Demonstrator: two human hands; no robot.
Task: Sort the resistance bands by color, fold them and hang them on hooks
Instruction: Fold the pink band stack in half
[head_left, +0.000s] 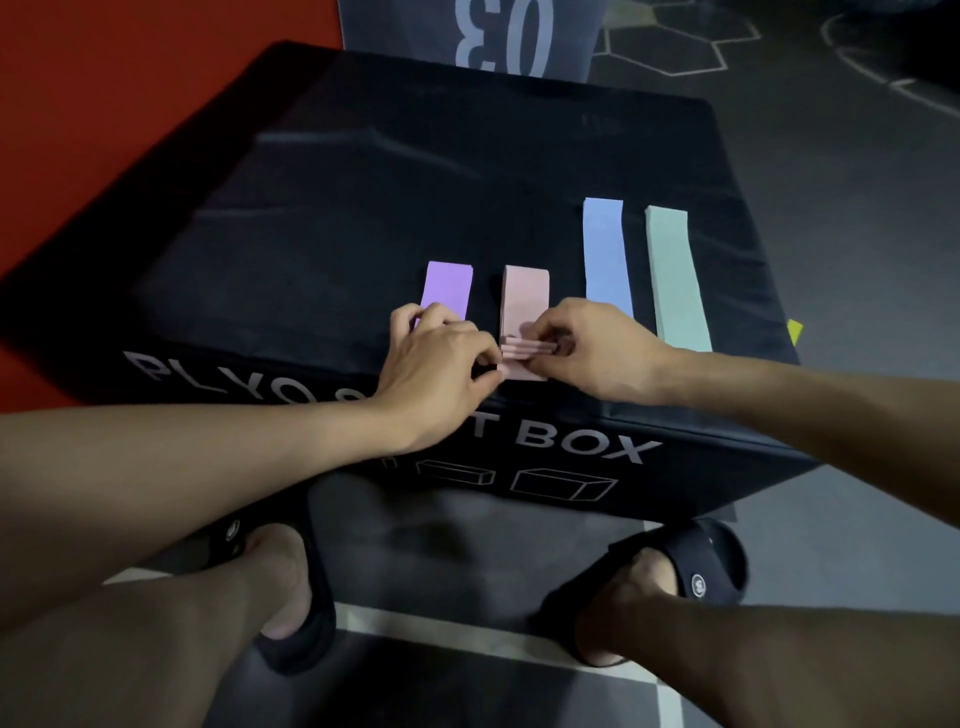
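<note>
Folding pink band (524, 306) atop box (363, 208)

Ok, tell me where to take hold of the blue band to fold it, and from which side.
Take the blue band at its far end, pinching both corners from above, and bring it toward you. It lies flat and full length on the black box, running away from you. Its near end is hidden behind the right hand, which with the left hand pinches the pink band.

Bare box top (363, 208) — left, behind bands (605, 254)
</note>
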